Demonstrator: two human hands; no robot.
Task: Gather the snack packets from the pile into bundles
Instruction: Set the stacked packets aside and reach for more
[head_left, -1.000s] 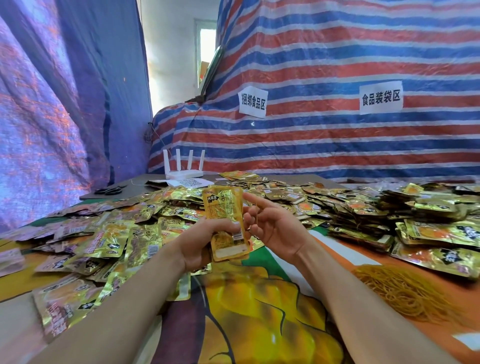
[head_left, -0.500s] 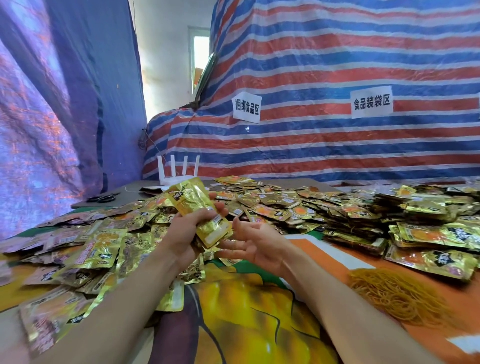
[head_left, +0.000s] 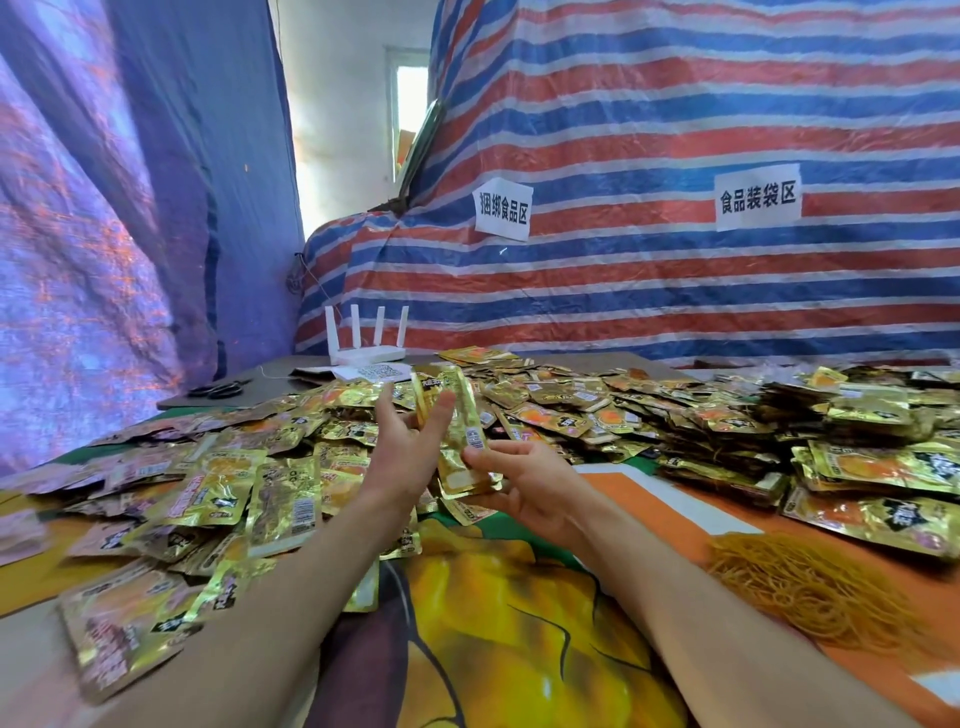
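A small stack of gold snack packets (head_left: 460, 423) stands nearly upright between my hands, above the table's near middle. My right hand (head_left: 524, 486) grips its lower end, thumb on the front and fingers curled underneath. My left hand (head_left: 402, 452) has straight, spread fingers and touches the stack's left side. A loose pile of gold packets (head_left: 234, 467) spreads over the left and back of the table. Stacked packets (head_left: 857, 415) lie at the right.
A heap of tan rubber bands (head_left: 810, 582) lies on the orange cloth at the near right. A white router (head_left: 366, 348), a QR-code sheet (head_left: 376, 371) and black scissors (head_left: 218, 388) sit at the back left. A striped tarp wall (head_left: 649, 270) closes off the back.
The stack has passed from my left hand's grip into my right hand. My left hand's fingers have straightened against its side, and the stack now stands more upright.
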